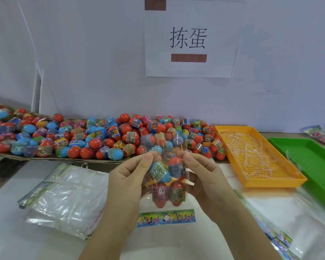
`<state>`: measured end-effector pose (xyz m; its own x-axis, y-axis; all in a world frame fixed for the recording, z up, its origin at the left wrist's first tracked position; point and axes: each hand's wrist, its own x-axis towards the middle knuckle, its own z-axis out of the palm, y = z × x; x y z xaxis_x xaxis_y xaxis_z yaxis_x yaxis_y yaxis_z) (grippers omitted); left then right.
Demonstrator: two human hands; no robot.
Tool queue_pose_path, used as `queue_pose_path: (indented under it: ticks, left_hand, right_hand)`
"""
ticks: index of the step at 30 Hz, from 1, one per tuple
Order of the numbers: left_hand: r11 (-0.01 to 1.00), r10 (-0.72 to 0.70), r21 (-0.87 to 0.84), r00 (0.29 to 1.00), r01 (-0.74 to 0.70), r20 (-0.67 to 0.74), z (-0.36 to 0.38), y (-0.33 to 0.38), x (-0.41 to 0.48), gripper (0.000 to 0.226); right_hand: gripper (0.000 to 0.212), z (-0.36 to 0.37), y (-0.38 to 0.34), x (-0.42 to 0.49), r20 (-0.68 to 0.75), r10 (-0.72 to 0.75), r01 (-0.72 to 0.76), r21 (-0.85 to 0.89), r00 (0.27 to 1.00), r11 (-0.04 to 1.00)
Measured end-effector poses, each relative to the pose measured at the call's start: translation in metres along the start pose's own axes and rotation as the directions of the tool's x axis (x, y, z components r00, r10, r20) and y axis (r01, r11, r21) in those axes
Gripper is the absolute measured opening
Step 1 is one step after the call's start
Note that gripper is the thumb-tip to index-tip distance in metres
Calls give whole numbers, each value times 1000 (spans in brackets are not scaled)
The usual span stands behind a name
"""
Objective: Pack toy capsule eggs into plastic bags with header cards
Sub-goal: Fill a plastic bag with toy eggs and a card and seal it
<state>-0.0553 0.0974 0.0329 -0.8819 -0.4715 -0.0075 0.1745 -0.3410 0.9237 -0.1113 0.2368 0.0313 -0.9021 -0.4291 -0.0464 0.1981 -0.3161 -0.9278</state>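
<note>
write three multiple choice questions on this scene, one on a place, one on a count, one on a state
1. Where is the orange tray? A between the egg pile and the green tray; B on the empty bags; C against the paper sign.
2. How many eggs show inside the held bag? A two; B four; C seven.
3. What state is the held bag in? A lying untouched; B sitting in a tray; C gripped by the left hand and right hand.
Answers: 1 A, pile on its left, green tray on its right. 2 B, four show through it. 3 C, both hands' fingers curl round it.
</note>
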Motion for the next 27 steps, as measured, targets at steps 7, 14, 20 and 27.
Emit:
queue_pose_path:
  ticks: [7,14,20,27]
  left_hand:
    - [999,-6,-47,1000,6,4,1,2,-1,21]
    - [999,-3,-36,1000,4,14,2,3,-3,18]
    - [999,-7,-32,998,9,56,-1,5,-3,18]
    - [990,-9,-134,982,35,188,-9,15,-1,25]
  right_hand:
    - [13,2,-1,-3,-135,-173,149,-172,976,974]
    - [33,6,-2,-4,-193,-191,165,-140,963,976]
    - [27,-2,-8,-5,-109,-195,180,-133,975,975]
    - [20,-26,-24,-8,113,-180,196,-152,977,969]
